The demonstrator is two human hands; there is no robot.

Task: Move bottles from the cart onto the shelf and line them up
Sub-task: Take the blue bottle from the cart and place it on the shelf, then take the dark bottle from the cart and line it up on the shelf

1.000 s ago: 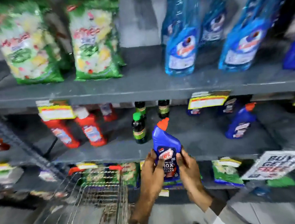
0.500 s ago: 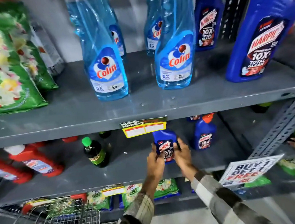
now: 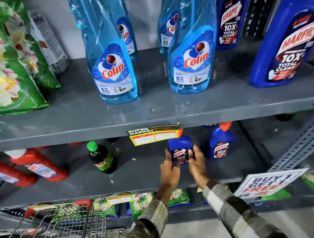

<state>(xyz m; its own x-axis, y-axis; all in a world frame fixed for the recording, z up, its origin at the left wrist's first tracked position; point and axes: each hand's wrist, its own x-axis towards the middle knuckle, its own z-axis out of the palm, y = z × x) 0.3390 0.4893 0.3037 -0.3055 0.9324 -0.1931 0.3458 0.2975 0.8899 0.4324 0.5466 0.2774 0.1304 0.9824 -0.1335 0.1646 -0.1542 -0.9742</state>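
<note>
A small blue Harpic bottle (image 3: 181, 150) with an orange cap stands on the grey middle shelf (image 3: 138, 178), its top partly hidden behind a yellow price tag (image 3: 153, 136). My left hand (image 3: 170, 171) grips its left side and my right hand (image 3: 196, 162) its right side. A second small blue Harpic bottle (image 3: 221, 143) stands just to the right, apart from it. The wire cart (image 3: 67, 233) is at the lower left, below the shelf.
A dark green-capped bottle (image 3: 101, 159) and red bottles (image 3: 37, 165) stand further left on the same shelf. Above are Colin spray bottles (image 3: 110, 66), large Harpic bottles (image 3: 286, 48) and green bags (image 3: 6, 70). A slanted metal brace (image 3: 304, 143) and a promo sign (image 3: 270, 182) are at right.
Both hands carried the blue bottle up from in front of the shelf and into the middle shelf, setting it beside the other Harpic bottle. The view swung right and closer.
</note>
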